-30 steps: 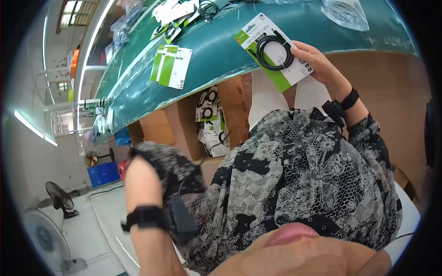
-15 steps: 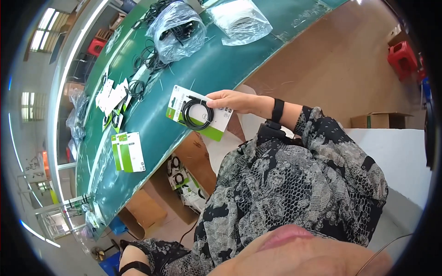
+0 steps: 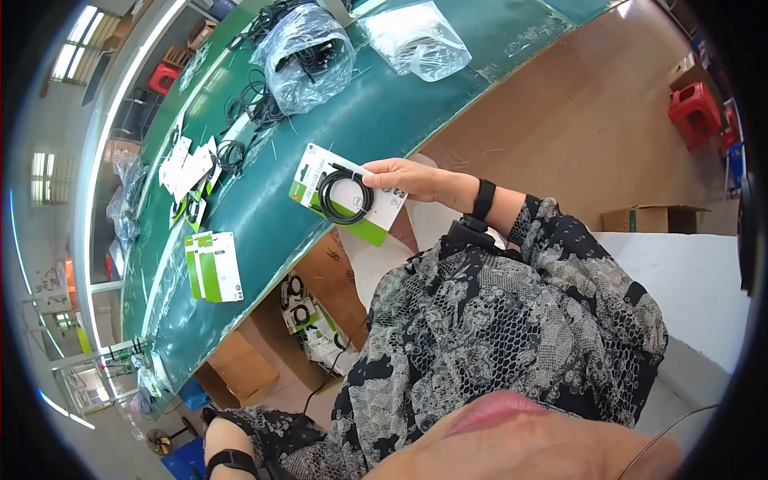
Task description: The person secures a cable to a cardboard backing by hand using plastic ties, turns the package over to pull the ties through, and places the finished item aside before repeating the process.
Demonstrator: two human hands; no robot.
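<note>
My right hand (image 3: 406,180) is closed on a white and green cable card (image 3: 382,230), the thumb across its front edge and the other fingers hidden behind. A coiled black cable (image 3: 342,196) is fixed to the front of the card. The card is held tilted just off the front edge of the green table (image 3: 384,108). At the lower left shows my left forearm (image 3: 228,438) with a black band on it. The left hand itself lies outside the picture.
Several green and white cards (image 3: 218,268) lie stacked on the table, with more loose cards (image 3: 186,170) beyond. Black cables (image 3: 254,104) lie near a clear bag of cables (image 3: 308,68) and another plastic bag (image 3: 420,44). An open carton (image 3: 280,336) under the table holds carded cables.
My right hand and the held card stay almost in place. The surroundings shift slightly in the picture as the view turns a little.
</note>
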